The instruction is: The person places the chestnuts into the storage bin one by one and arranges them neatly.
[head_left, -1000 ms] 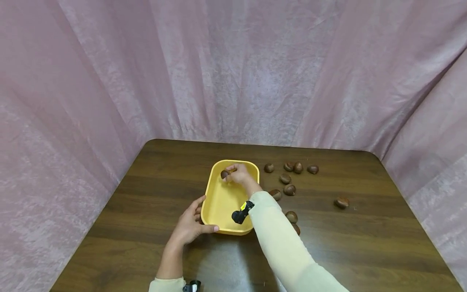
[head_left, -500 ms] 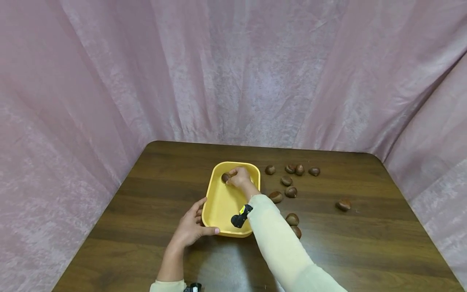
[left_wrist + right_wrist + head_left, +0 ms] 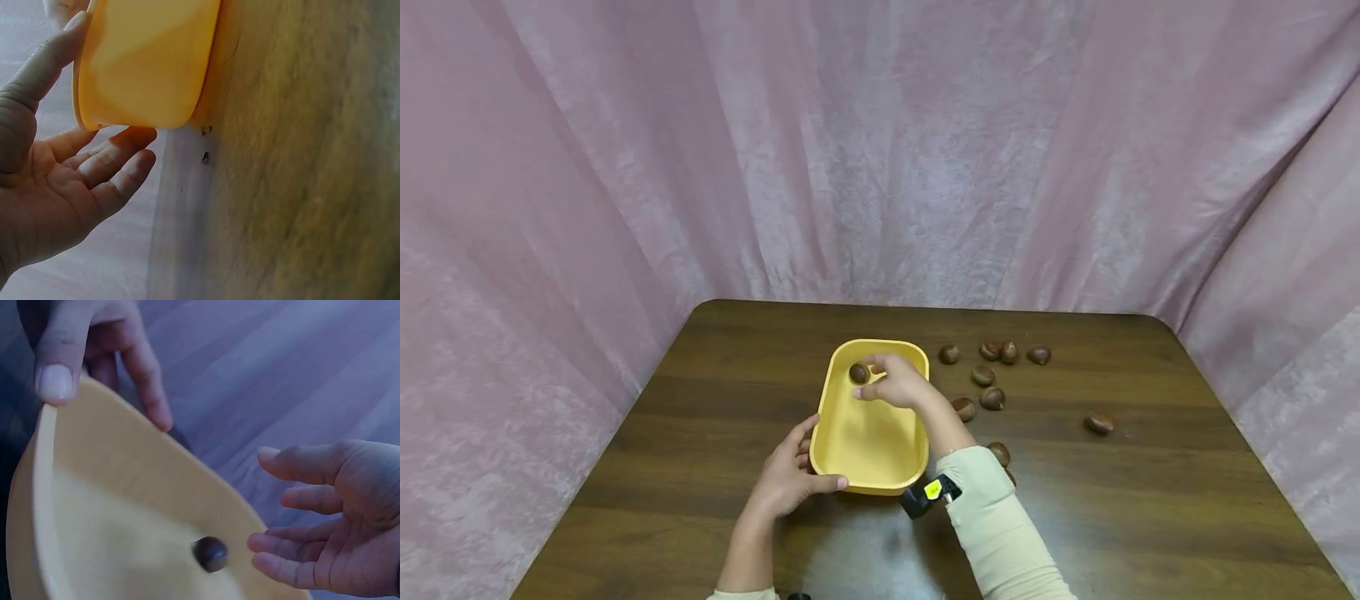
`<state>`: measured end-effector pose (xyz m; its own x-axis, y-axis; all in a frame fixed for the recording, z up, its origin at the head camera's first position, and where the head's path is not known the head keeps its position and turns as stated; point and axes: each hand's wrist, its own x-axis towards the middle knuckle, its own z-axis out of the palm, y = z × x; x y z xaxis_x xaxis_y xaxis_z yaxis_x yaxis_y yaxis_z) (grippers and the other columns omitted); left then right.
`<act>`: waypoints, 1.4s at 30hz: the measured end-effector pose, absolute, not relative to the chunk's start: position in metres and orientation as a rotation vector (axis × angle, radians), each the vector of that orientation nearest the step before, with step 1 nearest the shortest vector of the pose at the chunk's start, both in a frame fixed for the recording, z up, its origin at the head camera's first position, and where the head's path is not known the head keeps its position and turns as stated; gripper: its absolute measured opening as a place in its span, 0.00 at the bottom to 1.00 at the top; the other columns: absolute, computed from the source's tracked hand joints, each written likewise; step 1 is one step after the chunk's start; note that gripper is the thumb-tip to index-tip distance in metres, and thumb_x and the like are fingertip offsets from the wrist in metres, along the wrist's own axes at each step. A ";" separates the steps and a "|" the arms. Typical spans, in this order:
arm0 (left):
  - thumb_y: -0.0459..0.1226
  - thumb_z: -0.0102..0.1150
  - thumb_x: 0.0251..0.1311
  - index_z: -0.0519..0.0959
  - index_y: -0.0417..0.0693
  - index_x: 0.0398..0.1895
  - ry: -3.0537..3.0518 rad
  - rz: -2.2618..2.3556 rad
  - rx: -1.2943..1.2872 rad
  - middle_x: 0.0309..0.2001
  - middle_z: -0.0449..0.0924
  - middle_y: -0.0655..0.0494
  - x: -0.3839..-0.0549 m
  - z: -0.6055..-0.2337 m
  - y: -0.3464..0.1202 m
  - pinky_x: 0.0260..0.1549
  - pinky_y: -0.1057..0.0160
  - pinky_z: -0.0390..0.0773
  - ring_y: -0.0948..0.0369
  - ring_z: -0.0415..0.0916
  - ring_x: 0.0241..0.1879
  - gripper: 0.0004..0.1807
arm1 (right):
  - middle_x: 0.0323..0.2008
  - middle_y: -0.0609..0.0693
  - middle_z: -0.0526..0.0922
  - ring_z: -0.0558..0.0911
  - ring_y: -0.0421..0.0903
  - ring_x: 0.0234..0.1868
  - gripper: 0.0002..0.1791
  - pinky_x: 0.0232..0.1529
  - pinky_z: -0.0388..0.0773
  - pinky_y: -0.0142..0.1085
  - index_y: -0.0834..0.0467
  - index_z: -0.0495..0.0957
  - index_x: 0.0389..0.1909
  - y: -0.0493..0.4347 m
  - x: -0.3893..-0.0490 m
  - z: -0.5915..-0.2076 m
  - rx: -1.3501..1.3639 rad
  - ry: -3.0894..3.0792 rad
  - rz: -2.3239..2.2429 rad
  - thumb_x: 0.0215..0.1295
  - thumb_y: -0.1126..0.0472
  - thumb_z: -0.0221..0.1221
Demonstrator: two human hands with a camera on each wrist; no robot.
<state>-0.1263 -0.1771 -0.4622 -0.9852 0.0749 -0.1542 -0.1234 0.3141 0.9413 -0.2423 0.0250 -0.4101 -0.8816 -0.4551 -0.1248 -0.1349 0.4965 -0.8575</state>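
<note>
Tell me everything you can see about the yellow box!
The box is yellow, open on top, with rounded corners and a smooth rim. It looks like plastic. It sits upright on the table. One brown nut lies inside, near the far left corner. The left hand holds its near left corner, thumb on the rim. The right hand is over it, fingers open.

Tray (image 3: 867, 446): sat on table (image 3: 1150, 517)
Lone chestnut (image 3: 859, 373): lay inside, far left
Other chestnuts (image 3: 992, 398): lay right of tray
</note>
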 end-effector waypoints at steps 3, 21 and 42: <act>0.36 0.80 0.31 0.56 0.49 0.70 2.410 1.747 -0.039 0.54 0.72 0.41 -0.128 -0.460 -0.178 0.39 0.55 0.76 0.48 0.75 0.47 0.57 | 0.60 0.63 0.67 0.72 0.60 0.55 0.34 0.49 0.71 0.48 0.59 0.67 0.63 0.031 -0.234 -0.402 -0.555 2.381 -1.336 0.57 0.56 0.65; 0.35 0.80 0.31 0.59 0.49 0.68 2.480 1.695 -0.071 0.52 0.73 0.42 -0.138 -0.456 -0.176 0.40 0.54 0.75 0.49 0.75 0.48 0.56 | 0.55 0.53 0.73 0.74 0.54 0.54 0.33 0.48 0.70 0.51 0.58 0.70 0.59 0.070 -0.190 -0.394 -0.944 2.464 -1.451 0.52 0.54 0.68; 0.37 0.81 0.29 0.58 0.52 0.69 2.458 1.688 -0.090 0.52 0.73 0.41 -0.138 -0.456 -0.174 0.40 0.54 0.75 0.49 0.75 0.47 0.58 | 0.50 0.53 0.76 0.75 0.58 0.49 0.31 0.45 0.69 0.55 0.60 0.73 0.54 0.133 -0.155 -0.432 -0.801 2.546 -1.721 0.46 0.65 0.71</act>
<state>-0.1376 -0.1745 -0.4560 -0.9857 0.0399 -0.1638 -0.1385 0.3621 0.9218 -0.1555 0.1327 -0.4323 -0.8722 -0.3857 0.3008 -0.4228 0.2854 -0.8601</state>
